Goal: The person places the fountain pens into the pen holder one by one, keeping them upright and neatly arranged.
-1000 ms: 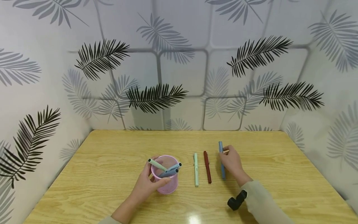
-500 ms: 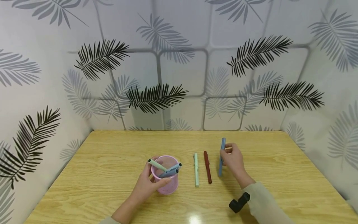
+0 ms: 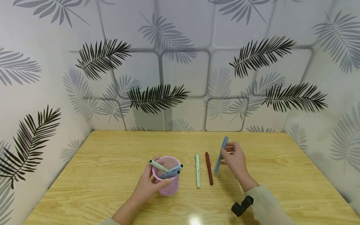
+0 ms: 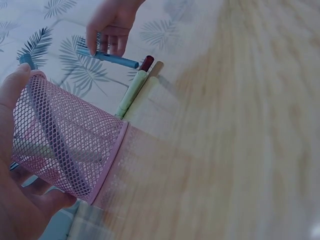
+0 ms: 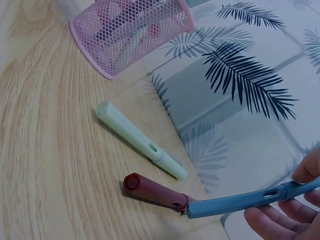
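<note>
Fingertips of the right hand (image 3: 235, 160) pinch the blue pen (image 3: 221, 155) near its upper end, grip holding it tilted.

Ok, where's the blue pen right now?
The blue pen is pinched in the right hand, lifted off the table and tilted, just right of the dark red pen in the head view.

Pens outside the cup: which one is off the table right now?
The blue pen, pinched in the right hand and tilted clear of the wood. The mint green pen and the dark red pen lie flat, side by side.
</note>
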Demonstrator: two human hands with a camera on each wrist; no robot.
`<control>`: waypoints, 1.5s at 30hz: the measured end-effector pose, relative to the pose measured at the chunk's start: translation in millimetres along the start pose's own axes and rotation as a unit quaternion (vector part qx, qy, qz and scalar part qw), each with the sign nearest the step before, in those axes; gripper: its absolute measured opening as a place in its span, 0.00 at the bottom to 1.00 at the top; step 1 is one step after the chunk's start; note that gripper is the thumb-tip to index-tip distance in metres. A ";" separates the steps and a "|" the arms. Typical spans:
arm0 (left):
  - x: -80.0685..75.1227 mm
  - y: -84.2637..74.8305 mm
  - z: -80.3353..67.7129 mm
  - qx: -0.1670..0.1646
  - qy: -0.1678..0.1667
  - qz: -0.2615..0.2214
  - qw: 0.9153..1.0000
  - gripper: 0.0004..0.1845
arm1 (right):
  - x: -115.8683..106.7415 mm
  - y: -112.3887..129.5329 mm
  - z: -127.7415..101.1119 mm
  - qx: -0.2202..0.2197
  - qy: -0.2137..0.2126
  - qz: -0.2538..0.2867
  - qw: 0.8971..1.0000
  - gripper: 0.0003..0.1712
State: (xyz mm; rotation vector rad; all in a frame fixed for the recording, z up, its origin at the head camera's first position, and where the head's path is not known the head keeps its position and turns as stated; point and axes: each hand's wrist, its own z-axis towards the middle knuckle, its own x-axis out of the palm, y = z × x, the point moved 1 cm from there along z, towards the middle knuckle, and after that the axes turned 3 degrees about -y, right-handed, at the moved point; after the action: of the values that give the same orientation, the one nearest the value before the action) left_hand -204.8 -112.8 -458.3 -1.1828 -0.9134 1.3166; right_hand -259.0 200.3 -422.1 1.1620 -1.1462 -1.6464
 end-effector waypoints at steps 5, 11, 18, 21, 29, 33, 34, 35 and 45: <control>-0.1 -1.4 -0.5 0.011 0.000 0.004 1.000 0.43 | 1.6 4.3 -1.7 -0.017 0.001 0.024 1.000 0.16; 0.2 -1.3 -0.8 0.009 0.001 0.000 1.000 0.42 | 5.1 11.0 -6.7 -0.033 0.010 0.031 0.999 0.17; -0.1 -0.7 -0.3 0.007 0.005 0.005 1.000 0.42 | 8.1 21.3 -13.8 -0.038 0.017 0.041 0.998 0.17; -0.4 -0.4 -0.1 0.009 0.007 0.006 1.000 0.42 | 10.4 25.0 -16.5 -0.042 0.024 0.051 0.998 0.17; -0.2 -1.9 -0.7 0.005 0.008 0.000 1.000 0.42 | 18.0 34.5 -24.0 -0.060 0.048 0.075 0.994 0.17; 0.6 -10.3 -2.6 -0.001 0.014 -0.014 1.000 0.42 | 21.2 43.0 -28.9 -0.073 0.053 0.082 0.993 0.16; 0.8 -13.8 -3.6 -0.002 0.015 -0.016 1.000 0.42 | 21.9 45.4 -30.1 -0.077 0.052 0.084 0.992 0.15; 0.9 -17.6 -4.7 -0.002 0.016 -0.017 1.000 0.42 | 22.6 47.7 -31.2 -0.082 0.053 0.086 0.992 0.15; -0.5 -13.5 -3.6 -0.007 0.012 -0.007 1.000 0.43 | 29.2 65.6 -36.6 -0.110 0.064 0.104 0.986 0.15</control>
State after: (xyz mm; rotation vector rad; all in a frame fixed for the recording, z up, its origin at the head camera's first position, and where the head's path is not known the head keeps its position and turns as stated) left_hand -198.4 -112.2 -445.9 -1.1992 -0.9130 1.2844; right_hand -224.6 147.2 -372.4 0.9592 -0.9441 -1.4736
